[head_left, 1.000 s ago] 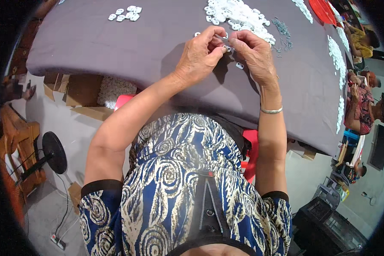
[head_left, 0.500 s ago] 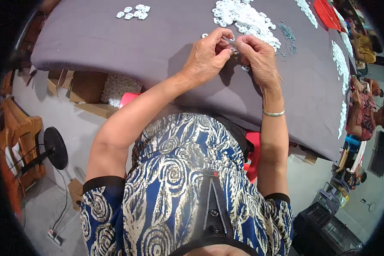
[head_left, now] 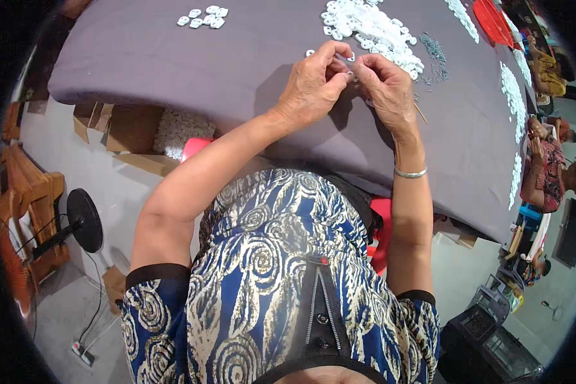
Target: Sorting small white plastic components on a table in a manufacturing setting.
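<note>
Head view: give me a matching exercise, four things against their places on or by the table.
Things:
1. small group of white parts
2. large heap of white parts
3. cardboard box
4. red tray

Places:
A. under the table edge, at the person's left
B. far right corner of the table
C. just beyond the hands
D. far left of the table top

Pairs: 1-D, 2-C, 3-A, 4-B

A small cluster of white pieces point(head_left: 201, 16) lies on the grey table point(head_left: 173, 57), well left of the hands. Below it, beneath the table edge, stands an open cardboard box point(head_left: 134, 131). A black fan point(head_left: 83, 221) stands lower left.
</note>
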The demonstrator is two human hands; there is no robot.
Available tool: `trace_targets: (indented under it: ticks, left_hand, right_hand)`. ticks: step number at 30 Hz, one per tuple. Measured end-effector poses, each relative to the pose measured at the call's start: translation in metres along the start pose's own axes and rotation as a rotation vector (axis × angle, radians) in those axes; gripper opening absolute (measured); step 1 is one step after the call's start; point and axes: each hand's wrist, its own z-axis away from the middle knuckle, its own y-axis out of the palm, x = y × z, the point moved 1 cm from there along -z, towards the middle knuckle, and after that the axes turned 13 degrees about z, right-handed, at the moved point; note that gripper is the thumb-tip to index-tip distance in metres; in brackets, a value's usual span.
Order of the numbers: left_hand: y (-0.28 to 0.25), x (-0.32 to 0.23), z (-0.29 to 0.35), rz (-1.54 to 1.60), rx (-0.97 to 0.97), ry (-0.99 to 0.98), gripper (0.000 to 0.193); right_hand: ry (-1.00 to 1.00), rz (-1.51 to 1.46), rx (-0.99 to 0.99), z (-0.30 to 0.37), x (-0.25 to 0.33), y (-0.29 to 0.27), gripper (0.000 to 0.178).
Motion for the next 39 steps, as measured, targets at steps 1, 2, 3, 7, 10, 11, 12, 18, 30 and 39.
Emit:
trace_targets:
  ticks: [1,2,3,7,10,11,12,18,30,39]
  left_hand:
    - [0.001,0.0,-0.001,0.001,0.002,-0.001,0.029]
    - [0.001,0.001,-0.001,-0.001,-0.003,-0.013,0.028]
    - [0.001,0.001,-0.002,-0.004,-0.007,-0.024,0.027]
    - [0.001,0.001,-0.002,-0.016,-0.031,-0.038,0.025]
    - [0.0,0.002,-0.003,-0.044,-0.062,0.011,0.023]
    - [0.001,0.002,-0.003,-0.048,-0.067,0.002,0.023]
    - [0.0,0.001,-0.003,-0.052,-0.072,-0.005,0.023]
    - [0.003,-0.004,-0.002,-0.018,-0.072,-0.049,0.024]
    - [0.002,-0.002,-0.002,0.013,-0.084,0.031,0.021]
    - [-0.029,-0.001,-0.021,0.016,-0.216,0.132,0.021]
  right_hand:
    - [-0.007,0.024,-0.027,0.001,0.001,0.0,0.015]
    - [-0.005,0.025,-0.029,0.001,-0.001,0.002,0.015]
    - [-0.044,0.089,-0.072,0.001,-0.004,0.003,0.015]
    - [-0.048,0.135,-0.108,-0.001,-0.001,0.006,0.015]
    - [-0.01,0.148,-0.122,0.001,0.003,0.008,0.014]
    - [-0.012,0.145,-0.126,0.001,0.002,0.009,0.014]
    - [-0.044,0.169,-0.163,0.002,0.001,0.011,0.013]
    - [-0.02,0.171,-0.209,0.005,0.002,0.011,0.014]
    - [0.075,-0.119,-0.163,0.005,0.006,0.007,0.021]
    - [0.007,-0.036,-0.349,0.003,-0.001,-0.004,0.019]
